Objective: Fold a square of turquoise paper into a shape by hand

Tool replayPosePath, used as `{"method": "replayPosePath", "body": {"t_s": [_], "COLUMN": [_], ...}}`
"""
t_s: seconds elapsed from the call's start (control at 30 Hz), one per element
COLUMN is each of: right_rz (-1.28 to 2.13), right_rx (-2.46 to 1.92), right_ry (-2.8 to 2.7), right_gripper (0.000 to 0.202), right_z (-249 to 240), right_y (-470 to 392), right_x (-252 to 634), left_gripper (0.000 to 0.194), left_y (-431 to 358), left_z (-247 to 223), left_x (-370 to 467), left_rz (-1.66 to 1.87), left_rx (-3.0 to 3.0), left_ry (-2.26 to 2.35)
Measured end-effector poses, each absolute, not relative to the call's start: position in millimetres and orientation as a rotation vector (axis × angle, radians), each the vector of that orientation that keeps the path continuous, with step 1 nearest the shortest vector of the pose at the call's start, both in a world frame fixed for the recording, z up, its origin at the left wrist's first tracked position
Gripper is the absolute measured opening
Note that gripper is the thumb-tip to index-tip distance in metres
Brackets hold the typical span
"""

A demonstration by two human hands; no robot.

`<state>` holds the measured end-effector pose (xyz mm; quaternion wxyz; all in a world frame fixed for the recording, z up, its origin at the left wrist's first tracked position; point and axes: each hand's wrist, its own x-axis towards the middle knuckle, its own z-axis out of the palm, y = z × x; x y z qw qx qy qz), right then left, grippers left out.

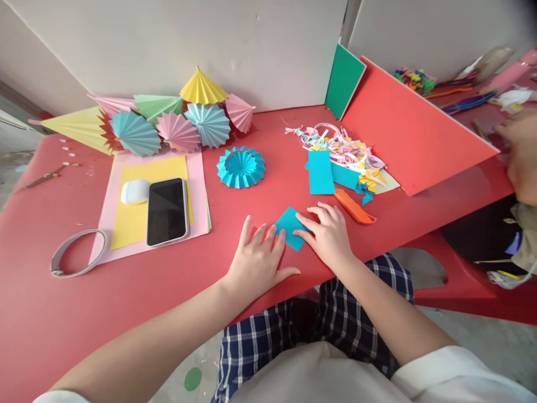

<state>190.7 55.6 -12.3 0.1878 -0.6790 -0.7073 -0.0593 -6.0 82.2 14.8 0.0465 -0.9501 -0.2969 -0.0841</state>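
A small blue piece of paper (292,225) lies flat on the red table (235,224), turned like a diamond. My left hand (257,258) rests at its left corner, fingers spread and fingertips touching the paper and table. On the other side my right hand (329,232) lays its thumb and index finger on the paper's right part, with a gap between them. Just beyond it are a blue paper rectangle (321,173) and an orange cutter (354,208) with a ribbed handle. A pleated blue paper rosette (241,167) sits farther back.
Folded paper umbrellas (178,131) stand along the wall. A phone (168,211) and white earbud case (134,192) lie on coloured sheets at left, near a grey ring-shaped band (79,274). Paper scraps (335,145) lie before a red board (411,129). Another person's hand (522,145) shows at right.
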Motion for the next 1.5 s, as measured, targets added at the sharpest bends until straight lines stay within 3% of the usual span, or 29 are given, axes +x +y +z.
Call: {"method": "replayPosePath", "body": {"t_s": [0.2,0.33,0.47,0.6,0.97,1.5], "right_rz": [-0.111,-0.016,0.047,0.084,0.133,0.522], "right_rx": [-1.892,-1.835,-1.850,-1.889,-1.886,-1.954], "right_ry": [-2.020,-2.119,-2.151,-2.174,-2.181,-2.173], "right_gripper": [0.039,0.044,0.030,0.017,0.022,0.027], "right_z": [-10,0,13,19,15,29], "right_y": [58,69,82,89,82,97], "right_x": [193,197,196,194,188,187], "left_gripper": [0.065,0.045,0.035,0.034,0.030,0.031], "left_y": [85,90,94,98,110,126], "left_z": [14,11,9,6,5,0], "left_x": [-6,-7,-8,-9,-13,-22], "left_rz": [-0.354,-0.457,-0.481,-0.489,-0.506,-0.576], "left_rx": [-2.856,-2.838,-2.831,-2.840,-2.822,-2.839], "left_ry": [-0.924,-0.883,-0.913,-0.942,-1.037,-1.306]}}
